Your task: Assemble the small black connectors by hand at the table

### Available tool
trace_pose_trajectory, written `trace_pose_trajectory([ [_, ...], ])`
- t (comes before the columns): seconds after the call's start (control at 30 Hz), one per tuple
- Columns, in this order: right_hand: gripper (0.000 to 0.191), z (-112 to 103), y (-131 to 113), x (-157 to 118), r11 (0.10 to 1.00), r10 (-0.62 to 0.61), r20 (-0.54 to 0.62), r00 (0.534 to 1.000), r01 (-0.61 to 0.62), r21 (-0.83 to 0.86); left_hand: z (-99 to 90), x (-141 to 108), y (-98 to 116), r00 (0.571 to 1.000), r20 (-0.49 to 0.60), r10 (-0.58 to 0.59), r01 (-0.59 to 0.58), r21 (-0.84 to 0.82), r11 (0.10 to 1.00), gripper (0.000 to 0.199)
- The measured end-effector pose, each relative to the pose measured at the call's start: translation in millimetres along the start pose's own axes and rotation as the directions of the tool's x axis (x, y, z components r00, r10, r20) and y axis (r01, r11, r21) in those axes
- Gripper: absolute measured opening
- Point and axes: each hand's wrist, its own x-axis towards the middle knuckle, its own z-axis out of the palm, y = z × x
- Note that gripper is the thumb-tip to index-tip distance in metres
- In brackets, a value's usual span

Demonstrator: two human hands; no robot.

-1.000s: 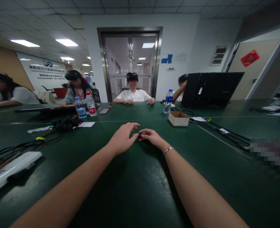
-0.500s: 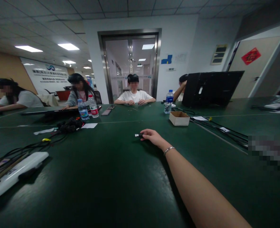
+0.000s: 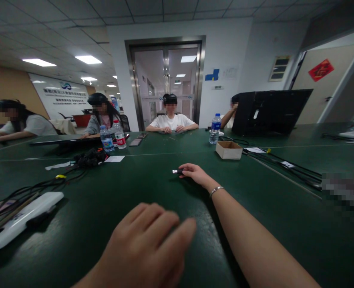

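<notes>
My right hand [image 3: 195, 174], with a silver bracelet [image 3: 216, 191] at the wrist, pinches a small black stick with a shiny metal end [image 3: 175, 171] just over the green table [image 3: 99, 224]. The metal end points left. Nearer to me, at the bottom centre, is my left hand [image 3: 148, 244], its back towards me and slightly blurred. Its fingers are bent, their tips mostly hidden, so whether anything is in them cannot be seen.
A small open wooden box [image 3: 228, 151] stands beyond my right hand, near a water bottle [image 3: 215, 129] and a black monitor [image 3: 270, 112]. Cables and a white device [image 3: 27, 216] lie left. A person [image 3: 171, 116] sits opposite; others sit nearby.
My left hand has come into view from the bottom edge. My right hand still holds the black stick in nearly the same place; the whole view has shifted slightly.
</notes>
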Motion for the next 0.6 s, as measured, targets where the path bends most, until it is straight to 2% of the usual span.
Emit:
trace_pose_trajectory([
  [0.07,0.023,0,1,1,1.000,-0.021,0.004,1.000,0.021,0.000,12.1,23,-25,0.992,0.097,-0.085,0.088,-0.027,0.996,0.035],
  [0.17,0.023,-1,3,2,0.999,-0.036,0.019,0.999,0.036,-0.001,54.8,64,-71,0.945,0.185,-0.271,0.301,-0.155,0.941,0.040],
  [0.23,0.023,-2,4,3,0.999,-0.039,0.025,0.999,0.039,-0.001,89.7,87,-96,0.871,0.237,-0.430,0.488,-0.336,0.805,0.049],
  [0.3,0.024,-2,6,5,0.999,-0.042,0.021,0.999,0.042,0.001,121.4,104,-111,0.773,0.331,-0.541,0.626,-0.531,0.571,0.053],
  [0.37,0.025,-3,8,6,0.999,-0.043,0.005,0.999,0.043,-0.008,146.0,113,-117,0.721,0.399,-0.566,0.649,-0.675,0.351,0.046],
  [0.43,0.025,-3,9,8,0.999,-0.045,-0.019,0.999,0.045,-0.030,162.5,115,-118,0.713,0.383,-0.587,0.603,-0.762,0.234,0.031],
  [0.5,0.026,-2,10,9,0.997,-0.058,-0.044,0.997,0.055,-0.054,171.2,112,-118,0.718,0.330,-0.613,0.559,-0.798,0.225,0.021],
  [0.6,0.026,-1,9,8,0.995,-0.079,-0.048,0.996,0.075,-0.065,172.8,108,-117,0.727,0.299,-0.618,0.568,-0.768,0.296,0.023],
])
